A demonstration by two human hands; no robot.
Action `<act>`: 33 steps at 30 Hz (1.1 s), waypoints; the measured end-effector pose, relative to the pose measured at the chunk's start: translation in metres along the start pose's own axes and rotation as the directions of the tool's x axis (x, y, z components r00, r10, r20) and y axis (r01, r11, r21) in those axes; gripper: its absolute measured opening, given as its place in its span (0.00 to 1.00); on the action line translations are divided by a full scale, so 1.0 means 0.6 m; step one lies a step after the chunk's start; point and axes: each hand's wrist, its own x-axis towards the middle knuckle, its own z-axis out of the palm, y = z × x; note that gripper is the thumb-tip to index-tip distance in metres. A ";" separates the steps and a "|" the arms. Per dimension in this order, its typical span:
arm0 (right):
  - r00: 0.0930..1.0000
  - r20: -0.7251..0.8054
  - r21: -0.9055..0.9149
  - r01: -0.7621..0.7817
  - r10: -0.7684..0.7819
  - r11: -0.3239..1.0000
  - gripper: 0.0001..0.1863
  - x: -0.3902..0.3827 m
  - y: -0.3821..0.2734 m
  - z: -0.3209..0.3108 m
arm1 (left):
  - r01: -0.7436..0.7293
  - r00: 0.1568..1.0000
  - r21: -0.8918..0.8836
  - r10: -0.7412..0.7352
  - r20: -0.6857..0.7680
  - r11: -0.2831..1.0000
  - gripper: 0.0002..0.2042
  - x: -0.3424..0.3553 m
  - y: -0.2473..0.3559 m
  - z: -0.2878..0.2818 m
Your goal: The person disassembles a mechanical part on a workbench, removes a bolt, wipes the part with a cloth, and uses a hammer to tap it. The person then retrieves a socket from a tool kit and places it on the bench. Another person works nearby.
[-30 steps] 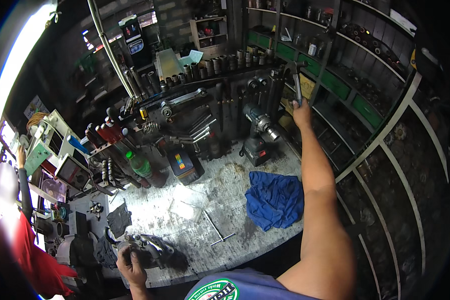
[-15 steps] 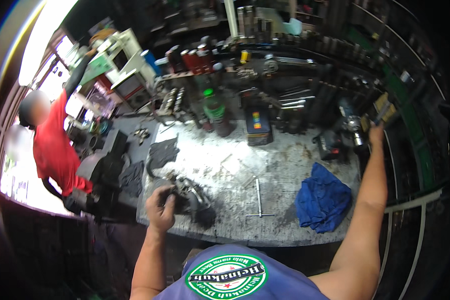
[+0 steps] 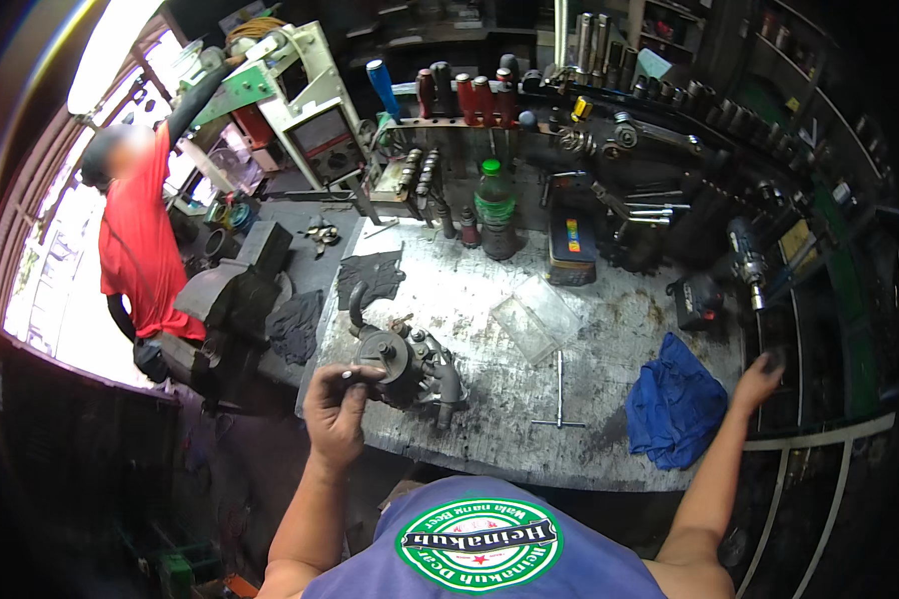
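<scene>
My left hand is closed in a pinch beside the metal engine part. Between its thumb and fingers shows a small piece with a pale tip, too small to name. The engine part has a round, dull cap and curved pipe stubs, and rests on the bench. My right hand is off the bench's right edge, beyond the crumpled blue cloth. Its fingertips are dark and smeared, so whether they hold anything is unclear. A T-handle wrench lies between my hands.
A clear plastic case, a green-capped bottle and a dark box are on the bench. A power tool and its battery stand at right. At left are a vise and a person in red.
My right hand has drawn back toward me from the rack at the right. The view has shifted, and my left hand stays by the engine part, still pinched.
</scene>
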 end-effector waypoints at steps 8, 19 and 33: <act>0.869 0.495 0.074 -0.053 0.009 0.996 0.17 -0.396 -0.228 -0.099 | 0.028 0.966 0.068 -0.009 -0.259 0.997 0.10 0.051 -0.024 -0.132; 0.700 0.659 0.476 -0.105 -0.275 0.873 0.24 -0.495 -0.659 -0.146 | 0.175 0.972 -0.050 -0.164 0.170 0.983 0.25 0.159 0.011 -0.142; 0.567 0.259 0.823 0.293 -0.781 0.486 0.11 -0.470 -0.955 -0.101 | 0.304 0.943 -0.417 -0.208 0.260 0.856 0.25 0.123 0.070 -0.005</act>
